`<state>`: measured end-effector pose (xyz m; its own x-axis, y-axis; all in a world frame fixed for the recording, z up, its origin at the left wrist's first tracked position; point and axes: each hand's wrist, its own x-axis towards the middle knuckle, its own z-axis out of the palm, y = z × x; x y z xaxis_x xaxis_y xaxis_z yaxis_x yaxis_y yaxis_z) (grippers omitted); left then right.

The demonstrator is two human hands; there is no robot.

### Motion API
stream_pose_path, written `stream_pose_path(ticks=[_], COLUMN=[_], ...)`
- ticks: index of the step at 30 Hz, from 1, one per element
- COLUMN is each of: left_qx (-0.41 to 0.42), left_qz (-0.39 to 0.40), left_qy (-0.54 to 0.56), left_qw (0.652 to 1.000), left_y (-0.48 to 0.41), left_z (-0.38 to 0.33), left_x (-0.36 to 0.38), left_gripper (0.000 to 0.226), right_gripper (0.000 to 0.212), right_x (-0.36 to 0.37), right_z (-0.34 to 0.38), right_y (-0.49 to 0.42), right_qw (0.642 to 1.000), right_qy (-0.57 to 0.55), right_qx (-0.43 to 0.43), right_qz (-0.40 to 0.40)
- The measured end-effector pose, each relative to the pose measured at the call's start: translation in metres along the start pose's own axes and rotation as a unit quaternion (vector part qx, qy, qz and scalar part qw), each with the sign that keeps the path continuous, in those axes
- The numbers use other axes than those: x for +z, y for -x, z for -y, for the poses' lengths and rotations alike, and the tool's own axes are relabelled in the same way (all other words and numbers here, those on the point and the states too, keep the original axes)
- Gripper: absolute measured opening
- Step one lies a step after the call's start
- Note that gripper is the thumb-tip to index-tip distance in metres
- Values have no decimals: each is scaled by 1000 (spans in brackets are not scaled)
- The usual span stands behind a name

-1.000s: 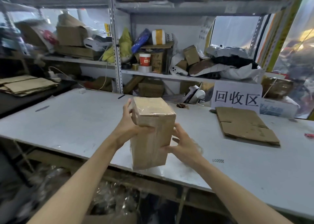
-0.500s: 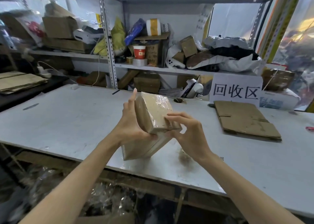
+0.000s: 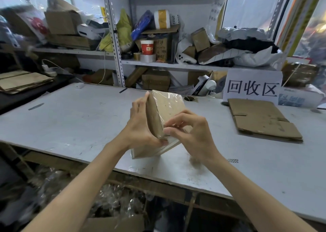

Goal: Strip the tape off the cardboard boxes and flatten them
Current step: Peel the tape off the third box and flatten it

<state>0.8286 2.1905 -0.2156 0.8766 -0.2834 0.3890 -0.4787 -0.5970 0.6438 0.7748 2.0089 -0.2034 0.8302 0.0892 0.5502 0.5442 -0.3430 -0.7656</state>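
Holding the small brown cardboard box (image 3: 164, 111), glossy with clear tape, tilted above the scuffed white table (image 3: 70, 119), I see my left hand (image 3: 141, 126) wrapped round its side and my right hand (image 3: 192, 131) fingertips (image 3: 170, 130) pinching its near edge

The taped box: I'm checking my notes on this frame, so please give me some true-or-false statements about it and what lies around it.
1. Both hands are on the taped box. True: left hand, right hand.
2. The box stands upright. False: it is tilted.
3. A flattened cardboard piece lies on the table to the right. True.
4. The red-and-white cup sits on the table. False: it is on the shelf.
5. The box is already flattened. False: it keeps its shape.
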Motion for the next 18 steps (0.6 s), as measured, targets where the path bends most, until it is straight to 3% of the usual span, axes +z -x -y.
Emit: stream_pose_path(ticks=[4,7,10,18], left_qx=[-5,-1,-11,-10], left_qz=[-11,-20,-26,-13], left_qy=[-18,-37,-50,-53], left_qw=[1000,999,998,998], left_y=[2,2,-2,-9], left_z=[-4,-8,-11,-17], left_x=[2,7,10,15], left_gripper=[145,144,145,143], right_gripper=[15,15,17,16], right_x=[-3,4,9,9], right_z=[10,13,16,9], right_y=[-8,-9,-8,0], right_qw=[998,993,989,989], right_qy=[1,83,81,132], right_qx=[51,88,122,21], right_qz=[44,9,-26,-61])
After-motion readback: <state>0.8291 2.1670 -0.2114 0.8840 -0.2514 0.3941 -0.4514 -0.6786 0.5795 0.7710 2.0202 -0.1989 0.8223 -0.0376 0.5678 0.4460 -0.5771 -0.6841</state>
